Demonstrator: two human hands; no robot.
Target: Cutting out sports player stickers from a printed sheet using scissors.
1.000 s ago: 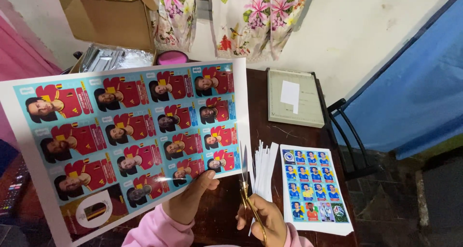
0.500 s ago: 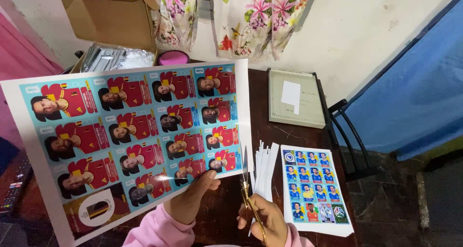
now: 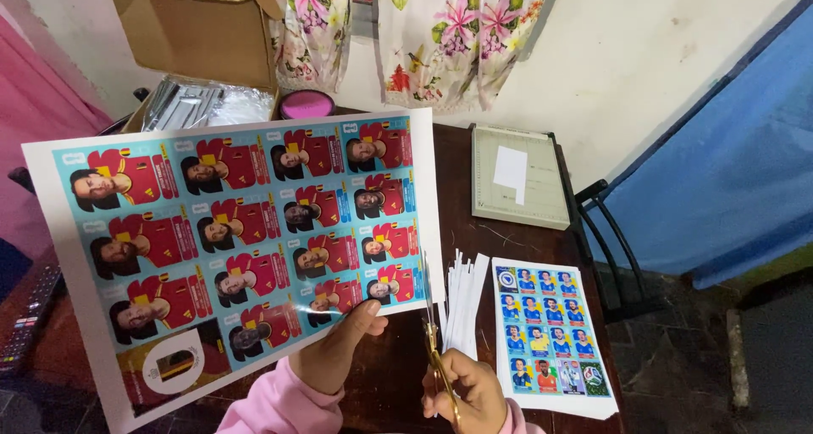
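Above dark wooden tabletop (image 3: 500, 243): large glossy printed sheet of red-and-blue portrait stickers (image 3: 237, 239), lower edge pinched by left hand (image 3: 339, 353). Right hand (image 3: 466, 392) closed around yellow-handled scissors (image 3: 436, 341), blades at the sheet's right white margin. Best practice, judged: keep sheet taut, follow the margin line.

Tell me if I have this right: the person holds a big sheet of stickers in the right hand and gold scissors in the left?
Not quite: the hands are swapped. In the head view the left hand holds the sticker sheet, and the right hand holds the gold scissors.
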